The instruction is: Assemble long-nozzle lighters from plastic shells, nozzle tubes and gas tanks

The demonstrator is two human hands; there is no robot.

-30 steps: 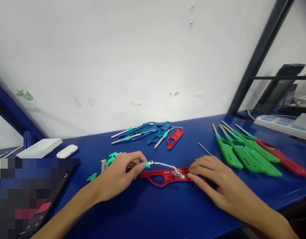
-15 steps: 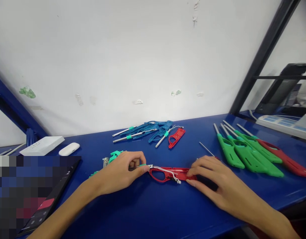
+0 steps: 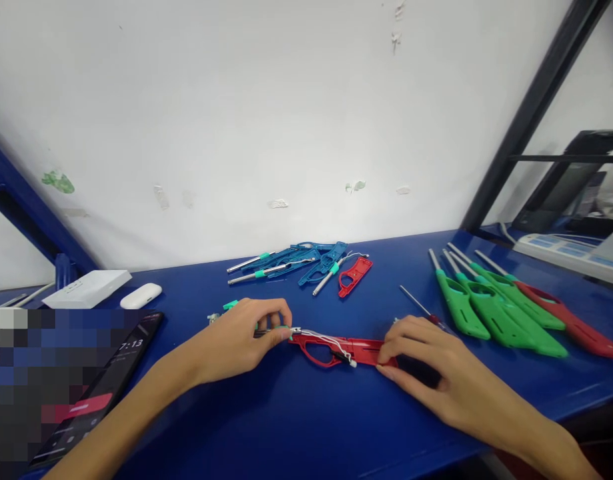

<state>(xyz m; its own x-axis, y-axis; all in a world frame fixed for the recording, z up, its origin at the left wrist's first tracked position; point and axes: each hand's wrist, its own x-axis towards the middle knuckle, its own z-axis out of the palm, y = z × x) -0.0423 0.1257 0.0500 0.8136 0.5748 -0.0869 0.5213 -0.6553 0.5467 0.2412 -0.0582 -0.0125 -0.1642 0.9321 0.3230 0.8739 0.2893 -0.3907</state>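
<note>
In the middle of the blue table lies a red lighter casing half [image 3: 369, 351], its hollow inside facing up and its trigger loop to the left. My right hand [image 3: 436, 367] pinches its right end. My left hand [image 3: 241, 337] is closed on a lighter nozzle tube at the casing's left end; the fingers hide most of the tube. White wires [image 3: 331, 339] run from the tube's metal end [image 3: 297, 331] across the casing to a small white tip near a black part. Partly hidden behind my left hand are green plastic parts [image 3: 230, 305].
Blue casing halves [image 3: 321, 267], metal nozzle tubes [image 3: 269, 272] and another red casing half [image 3: 355, 277] lie toward the wall. Several green lighters [image 3: 506, 313] and a red one [image 3: 571, 317] are at right. A screwdriver [image 3: 433, 319] lies behind my right hand; a phone [image 3: 121, 373] is at left.
My left hand has shifted slightly left with the nozzle tube, and the wires have moved slightly with it. The red casing's left end shows more. My right hand keeps its pinch.
</note>
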